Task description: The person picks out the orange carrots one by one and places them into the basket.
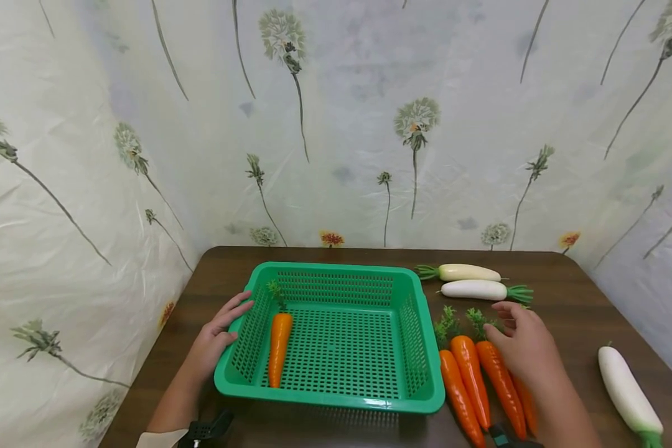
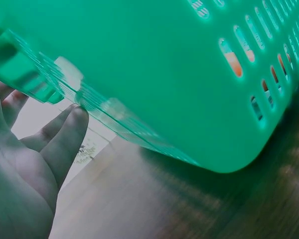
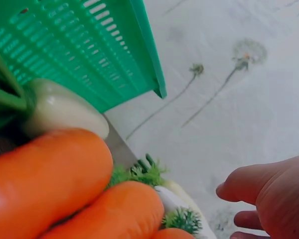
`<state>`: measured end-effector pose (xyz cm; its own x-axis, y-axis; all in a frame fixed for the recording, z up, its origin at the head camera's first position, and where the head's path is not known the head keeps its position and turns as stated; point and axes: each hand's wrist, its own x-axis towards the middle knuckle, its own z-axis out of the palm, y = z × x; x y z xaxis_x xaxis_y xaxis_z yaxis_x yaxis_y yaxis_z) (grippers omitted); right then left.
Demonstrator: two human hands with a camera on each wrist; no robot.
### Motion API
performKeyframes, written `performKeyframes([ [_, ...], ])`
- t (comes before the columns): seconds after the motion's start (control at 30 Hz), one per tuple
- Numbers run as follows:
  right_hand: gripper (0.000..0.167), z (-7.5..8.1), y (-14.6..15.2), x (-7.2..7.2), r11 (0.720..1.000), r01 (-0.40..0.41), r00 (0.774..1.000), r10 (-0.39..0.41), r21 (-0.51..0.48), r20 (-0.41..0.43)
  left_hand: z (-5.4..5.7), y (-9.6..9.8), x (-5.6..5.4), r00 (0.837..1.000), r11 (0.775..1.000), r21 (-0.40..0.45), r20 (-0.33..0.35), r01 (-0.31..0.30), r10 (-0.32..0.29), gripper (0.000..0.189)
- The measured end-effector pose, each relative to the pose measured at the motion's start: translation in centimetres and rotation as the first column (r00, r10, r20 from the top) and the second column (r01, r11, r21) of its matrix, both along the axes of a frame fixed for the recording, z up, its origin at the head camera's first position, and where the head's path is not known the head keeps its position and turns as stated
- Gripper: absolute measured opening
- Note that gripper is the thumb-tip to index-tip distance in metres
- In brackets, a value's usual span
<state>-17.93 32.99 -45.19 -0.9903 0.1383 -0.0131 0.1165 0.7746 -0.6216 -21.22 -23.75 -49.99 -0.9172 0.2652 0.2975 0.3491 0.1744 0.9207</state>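
A green plastic basket (image 1: 336, 407) stands on the table with one carrot (image 1: 280, 348) lying in it at the left, leafy top toward the back. My left hand (image 1: 215, 339) is at the basket's left side, its fingertips against the outer wall in the left wrist view. Several more carrots (image 1: 470, 373) lie side by side to the right of the basket. Over their right-hand side hovers my right hand (image 1: 523, 342), fingers loosely bent and nothing held. The right wrist view shows a gap between this hand and the orange carrots (image 3: 50, 179).
Behind the carrots lie two white radishes, a yellowish one (image 1: 467, 272) and a whiter one (image 1: 473, 289). Another white radish (image 1: 627, 386) lies near the right edge of the dark wooden table (image 1: 571, 298). A flower-printed curtain (image 1: 347, 124) hangs behind.
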Motion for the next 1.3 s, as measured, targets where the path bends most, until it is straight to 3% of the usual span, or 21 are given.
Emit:
performKeyframes([
  [0.33, 0.065, -0.6, 2.1, 1.2, 0.997, 0.029, 1.0, -0.03, 0.073, 0.002, -0.1, -0.1, 0.0, 1.0, 1.0, -0.004, -0.017, 0.006, -0.006, 0.059],
  [0.77, 0.056, -1.7, 3.4, 1.8, 0.987, 0.039, 0.998, -0.029, 0.157, -0.064, -0.2, -0.4, 0.4, 0.999, 1.0, 0.006, -0.038, 0.009, -0.009, 0.059],
  [1.07, 0.063, -2.3, 5.7, 2.4, 0.985, 0.064, 0.998, -0.064, 0.16, -0.006, 0.0, -0.1, 0.2, 0.999, 1.0, 0.013, -0.042, 0.025, -0.024, 0.057],
  [1.3, 0.059, -3.2, 7.2, 2.7, 0.983, 0.041, 0.999, -0.039, 0.177, -0.014, 0.1, 0.0, 0.2, 0.999, 0.999, 0.025, -0.039, 0.031, -0.03, 0.057],
])
